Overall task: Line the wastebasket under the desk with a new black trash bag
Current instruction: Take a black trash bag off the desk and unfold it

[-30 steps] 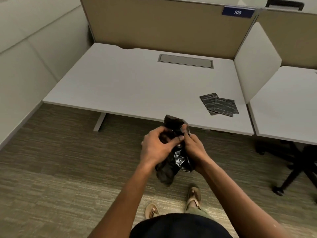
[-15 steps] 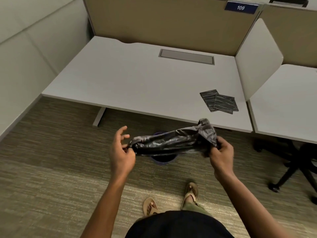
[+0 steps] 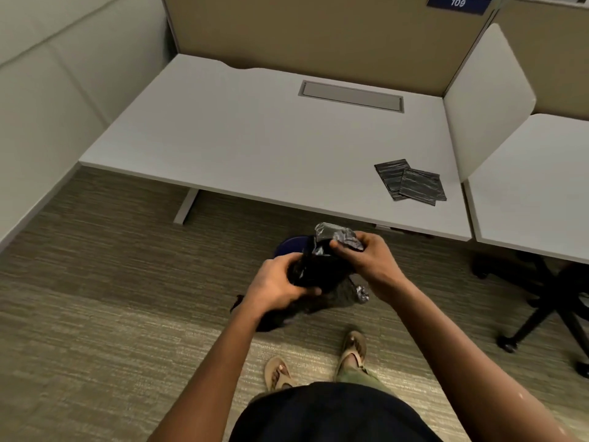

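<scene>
Standing before the white rectangular desk (image 3: 255, 148), a person bunches a crumpled black plastic trash bag (image 3: 322, 269) between both hands. Left hand (image 3: 277, 287) grips its lower bulk; right hand (image 3: 366, 260) pinches its upper grey-sheened end. A dark blue round wastebasket (image 3: 291, 246) sits on the carpet just beyond, mostly hidden. Two flat folded black bags (image 3: 411, 184) lie on the desk's near right.
</scene>
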Demonstrator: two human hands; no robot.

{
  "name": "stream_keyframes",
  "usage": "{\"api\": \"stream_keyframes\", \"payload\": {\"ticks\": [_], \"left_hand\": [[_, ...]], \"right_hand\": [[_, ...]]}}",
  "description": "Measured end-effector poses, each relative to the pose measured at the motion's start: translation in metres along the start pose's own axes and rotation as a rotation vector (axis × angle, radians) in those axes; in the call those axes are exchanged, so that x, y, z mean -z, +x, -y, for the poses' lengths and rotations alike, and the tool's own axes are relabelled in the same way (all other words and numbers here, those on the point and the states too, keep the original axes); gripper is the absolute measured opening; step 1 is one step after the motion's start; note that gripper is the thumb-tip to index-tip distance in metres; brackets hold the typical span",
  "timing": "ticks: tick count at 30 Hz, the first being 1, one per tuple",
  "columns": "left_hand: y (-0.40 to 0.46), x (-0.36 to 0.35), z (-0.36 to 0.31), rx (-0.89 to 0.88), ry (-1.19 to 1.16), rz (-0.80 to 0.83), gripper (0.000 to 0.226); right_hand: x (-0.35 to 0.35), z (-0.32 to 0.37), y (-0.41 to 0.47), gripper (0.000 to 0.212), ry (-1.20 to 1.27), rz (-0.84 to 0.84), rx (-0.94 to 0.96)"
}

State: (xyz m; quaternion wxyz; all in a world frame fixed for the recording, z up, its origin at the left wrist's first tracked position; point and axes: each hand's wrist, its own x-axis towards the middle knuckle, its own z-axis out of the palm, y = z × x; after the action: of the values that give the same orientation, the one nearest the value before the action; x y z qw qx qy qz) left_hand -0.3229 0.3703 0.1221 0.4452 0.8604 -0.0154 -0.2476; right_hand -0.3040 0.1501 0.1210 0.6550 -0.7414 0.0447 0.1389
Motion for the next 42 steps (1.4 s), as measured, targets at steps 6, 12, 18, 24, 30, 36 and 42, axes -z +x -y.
{"api": "stream_keyframes", "payload": {"ticks": [6, 12, 18, 24, 30, 36, 42], "left_hand": [[0.017, 0.032, 0.034, 0.074, -0.269, 0.009, 0.051], [0.022, 0.045, 0.009, -0.015, -0.182, -0.493, 0.038], [-0.032, -0.016, -0.016, -0.664, 0.097, -0.902, 0.036], [-0.021, -0.078, 0.061, 0.035, 0.504, 0.151, 0.036], [0.013, -0.063, 0.061, 0.248, 0.046, -0.406, 0.022], [0.05, -0.04, 0.037, 0.474, -0.594, -0.635, 0.012], [0.056, -0.032, 0.014, 0.499, -1.178, -0.384, 0.027]], "right_hand": [[0.06, 0.004, 0.01, 0.045, -0.27, 0.203, -0.068], [0.072, 0.036, 0.01, 0.021, -0.632, -0.283, 0.181], [0.02, -0.005, -0.055, 0.02, -0.713, -0.763, 0.789], [0.039, -0.12, -0.061, 0.023, -1.15, 0.404, -0.146], [0.071, -0.104, -0.034, 0.024, -0.601, -0.015, -0.099], [0.096, -0.05, -0.001, 0.023, -0.119, -0.23, 0.016], [0.125, -0.058, 0.002, 0.024, -0.11, -0.275, 0.023]]}}
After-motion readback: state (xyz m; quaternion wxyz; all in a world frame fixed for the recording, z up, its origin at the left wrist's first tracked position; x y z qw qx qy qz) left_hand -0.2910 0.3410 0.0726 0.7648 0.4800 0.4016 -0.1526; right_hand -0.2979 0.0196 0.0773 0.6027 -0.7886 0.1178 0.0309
